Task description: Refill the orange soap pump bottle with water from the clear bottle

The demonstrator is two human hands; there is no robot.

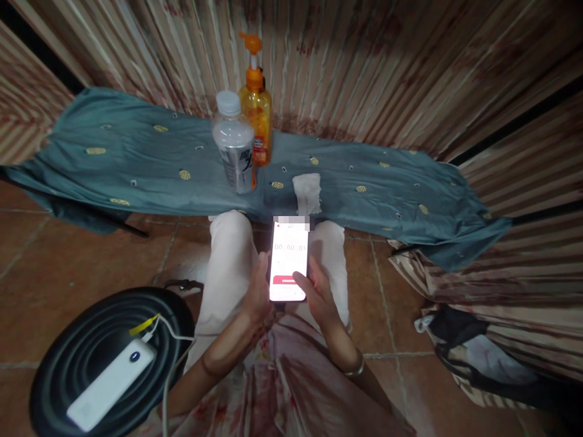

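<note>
Both of my hands hold a lit smartphone (288, 260) above my lap. My left hand (258, 291) grips its left edge, fingers curled around it. My right hand (319, 292) supports the right side, and its thumb rests on the red button low on the screen. The screen shows a timer reading. Beyond my knees lies a teal patterned cloth (136, 164) spread over a low surface. On it stand a clear plastic water bottle (234, 145) and an orange pump bottle (257, 106). A folded white cloth (306, 193) lies on the teal cloth just beyond the phone.
A white power bank (112, 383) with a cable sits on a round black stool (68, 364) at lower left. A dark bag (460, 340) lies on the tiled floor at right. Striped curtains (387, 67) hang behind and to the right.
</note>
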